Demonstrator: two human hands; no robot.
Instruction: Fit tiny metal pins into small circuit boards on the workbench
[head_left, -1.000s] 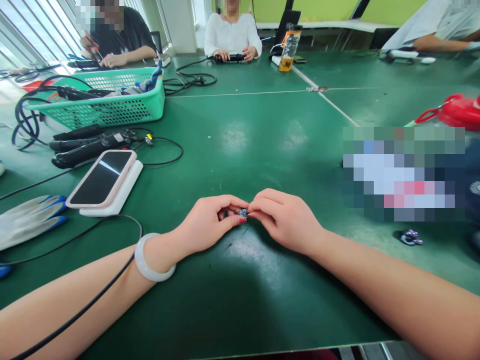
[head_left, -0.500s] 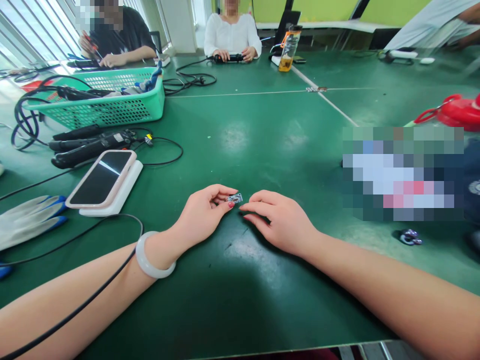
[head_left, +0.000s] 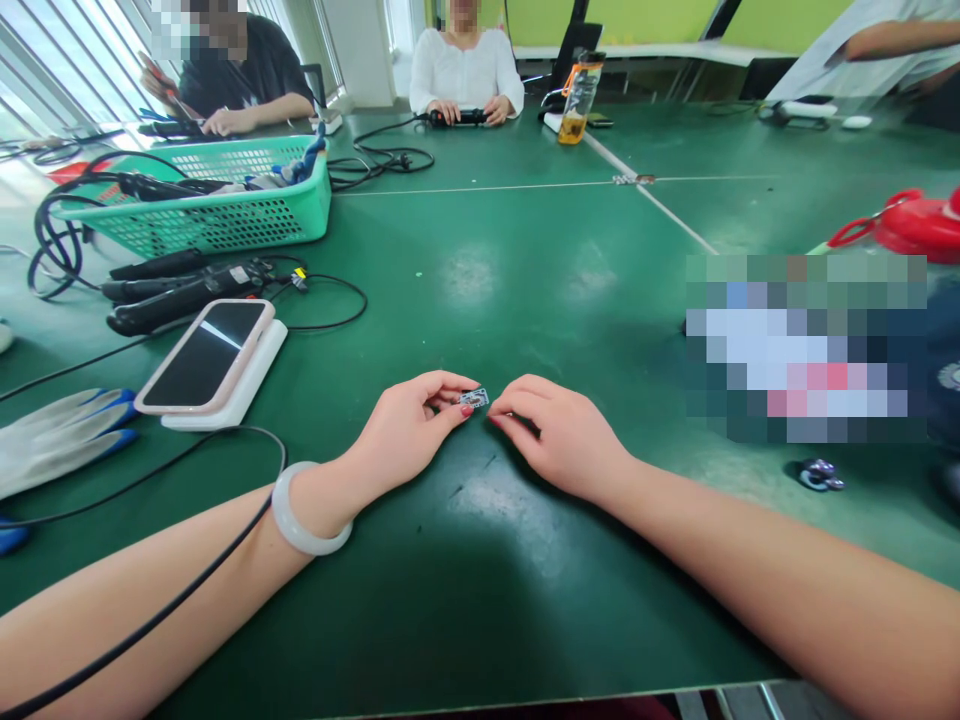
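Between the thumb and fingers of my left hand [head_left: 412, 422] is a small flat blue-and-white piece [head_left: 474, 399], which looks like a little circuit board. Its right end sticks out past my fingertips. My right hand [head_left: 559, 430] rests on the table just to the right, its thumb and forefinger pinched together near the piece's free end. Whether anything sits in that pinch is too small to tell. A pale bangle circles my left wrist, and a black cable runs over that forearm.
On the left of the green table [head_left: 480, 280] lie a phone [head_left: 206, 355] on a white box, black hand tools [head_left: 187, 295], gloves [head_left: 64, 435] and a green basket [head_left: 225, 220]. A dark shiny trinket [head_left: 821, 474] is at right. Two people sit across, near a bottle [head_left: 580, 100].
The thumb and forefinger of my right hand have drawn together from a slightly parted pose. My left hand keeps hold of the small board, nearly still.
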